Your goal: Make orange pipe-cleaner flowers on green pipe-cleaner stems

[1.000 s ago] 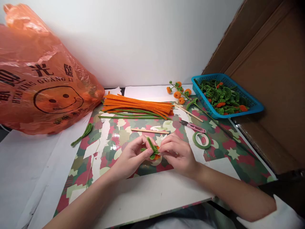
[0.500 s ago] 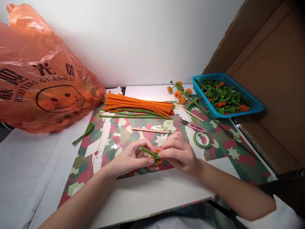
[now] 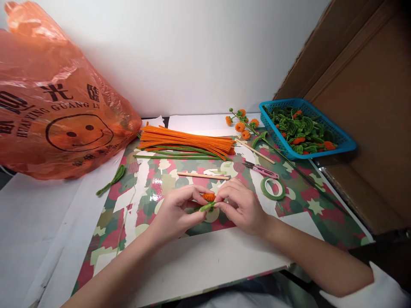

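An orange pipe-cleaner flower [image 3: 209,197] with green pieces at its base is held up between both hands, just above the patterned board. My left hand [image 3: 180,209] has its fingertips closed on the flower's left side. From the right, my right hand [image 3: 242,205] pinches the green pipe cleaner [image 3: 207,207] at the flower's base. The orange head points away from me and the green end faces me. Fingers hide part of the flower. A thin wooden stick [image 3: 203,176] lies just beyond the hands.
Orange pipe cleaners [image 3: 186,140] and green ones [image 3: 180,157] lie at the back. Right are pink-handled snips [image 3: 261,170], green tape [image 3: 272,188], a finished flower stem [image 3: 239,126] and a blue basket [image 3: 348,145]. Left are a green leaf [image 3: 111,181] and an orange bag [image 3: 64,107].
The flower has been turned in the hands: its orange head now shows at the top, and the green strip that pointed up and left now lies lower, toward me.
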The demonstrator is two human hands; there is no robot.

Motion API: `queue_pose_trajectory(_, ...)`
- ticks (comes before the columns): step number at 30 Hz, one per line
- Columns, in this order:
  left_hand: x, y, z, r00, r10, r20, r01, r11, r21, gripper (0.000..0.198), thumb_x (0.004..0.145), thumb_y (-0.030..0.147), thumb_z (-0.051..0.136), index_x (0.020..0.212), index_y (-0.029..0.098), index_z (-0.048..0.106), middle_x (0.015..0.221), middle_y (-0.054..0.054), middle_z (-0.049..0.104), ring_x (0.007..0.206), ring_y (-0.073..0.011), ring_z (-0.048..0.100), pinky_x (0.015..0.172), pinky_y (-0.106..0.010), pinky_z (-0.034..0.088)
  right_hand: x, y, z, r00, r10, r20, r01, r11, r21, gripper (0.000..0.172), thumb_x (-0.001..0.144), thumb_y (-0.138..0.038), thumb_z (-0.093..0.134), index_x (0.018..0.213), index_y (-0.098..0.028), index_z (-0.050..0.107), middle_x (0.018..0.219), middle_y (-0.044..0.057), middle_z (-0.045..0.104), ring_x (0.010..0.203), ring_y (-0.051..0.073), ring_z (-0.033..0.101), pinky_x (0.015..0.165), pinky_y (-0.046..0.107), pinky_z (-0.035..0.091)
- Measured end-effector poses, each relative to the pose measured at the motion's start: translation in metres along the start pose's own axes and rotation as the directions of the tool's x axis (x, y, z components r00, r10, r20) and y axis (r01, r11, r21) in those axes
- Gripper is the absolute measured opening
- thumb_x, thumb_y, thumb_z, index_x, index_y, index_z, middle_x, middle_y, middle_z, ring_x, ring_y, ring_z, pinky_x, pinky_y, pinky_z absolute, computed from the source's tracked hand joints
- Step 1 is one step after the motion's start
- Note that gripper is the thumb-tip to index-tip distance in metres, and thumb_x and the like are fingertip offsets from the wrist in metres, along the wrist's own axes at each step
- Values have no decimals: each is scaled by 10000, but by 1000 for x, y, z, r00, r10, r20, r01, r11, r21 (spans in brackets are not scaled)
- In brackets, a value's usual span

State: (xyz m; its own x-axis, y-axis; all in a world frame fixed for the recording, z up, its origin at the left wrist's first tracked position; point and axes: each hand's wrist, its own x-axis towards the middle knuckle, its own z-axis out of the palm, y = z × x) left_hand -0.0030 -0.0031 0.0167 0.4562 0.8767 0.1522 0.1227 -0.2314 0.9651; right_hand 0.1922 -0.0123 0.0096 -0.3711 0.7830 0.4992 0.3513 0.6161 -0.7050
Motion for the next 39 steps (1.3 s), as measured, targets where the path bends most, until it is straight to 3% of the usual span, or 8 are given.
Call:
queue_pose_trajectory(3, -2, -1, 1, 970, 244, -18, -227, 926, 301, 157, 764, 39, 594, 703, 181, 566, 885, -55, 690, 735, -126, 651, 621, -209, 544, 1, -3, 2, 964, 255, 70, -262, 958, 113, 110, 857, -164, 565, 750, -190, 558, 728, 8, 569, 718, 145, 489, 620, 271, 378)
queue_pose_trajectory(6, -4, -4, 4, 906, 422, 22, -376, 781, 498, 163, 793, 32, 580, 769, 193, 577, 934, -55, 699, 753, -123, 658, 657, -211, 539, 1, -6, 4, 837, 511, 193, -546, 793, 270, 119, 853, -221, 561, 741, -181, 560, 714, -7, 534, 627, 112, 442, 532, 237, 329)
queue_pose_trajectory(11, -4, -6, 7, 945, 325, -33, -283, 865, 413, 131, 812, 63, 580, 771, 188, 571, 881, -54, 685, 740, -134, 653, 635, -219, 542, 2, -7, 6, 698, 639, 323, -699, 511, 499, 182, 827, -326, 598, 745, -168, 560, 686, -18, 532, 586, 89, 445, 544, 229, 348)
queue_pose_trajectory(14, -2, -2, 7, 994, -40, -105, 49, 996, 79, 31, 846, 181, 586, 815, 185, 582, 839, -52, 653, 735, -148, 643, 570, -222, 543, 3, -7, 5, 712, 648, 271, -677, 532, 509, 189, 816, -335, 617, 742, -169, 566, 694, -15, 554, 597, 92, 483, 552, 224, 375)
queue_pose_trajectory(17, 1, 2, 8, 969, -232, -90, 217, 964, -152, 107, 821, 249, 633, 898, 184, 596, 1178, -108, 591, 930, -201, 637, 652, -276, 582, 3, -8, 4, 759, 628, 172, -634, 651, 418, 143, 830, -282, 594, 736, -176, 574, 665, -26, 556, 554, 83, 474, 505, 208, 361)
queue_pose_trajectory(28, 0, 3, 10, 948, -313, -51, 302, 940, -157, 101, 823, 281, 639, 878, 200, 612, 958, -34, 600, 796, -149, 620, 636, -247, 553, 2, -6, 6, 910, 414, -23, -405, 900, 159, 106, 831, -162, 586, 727, -183, 589, 726, 2, 607, 695, 132, 546, 567, 233, 412)
queue_pose_trajectory(35, 4, 7, 2, 854, -515, 77, 519, 830, -204, 213, 831, 363, 592, 740, 185, 519, 691, 13, 566, 609, -115, 559, 567, -227, 477, 1, -4, 4, 985, 110, -130, -111, 994, 4, 122, 856, -117, 560, 764, -195, 572, 752, 22, 623, 756, 167, 553, 699, 315, 452)
queue_pose_trajectory(39, 5, 4, 2, 924, -382, 29, 382, 911, -153, 243, 813, 365, 631, 668, 171, 609, 835, -34, 599, 742, -144, 583, 667, -247, 486, 1, -3, 4, 990, 65, -127, -67, 998, -13, 123, 868, -117, 550, 781, -199, 576, 752, 25, 627, 747, 166, 552, 693, 321, 460)
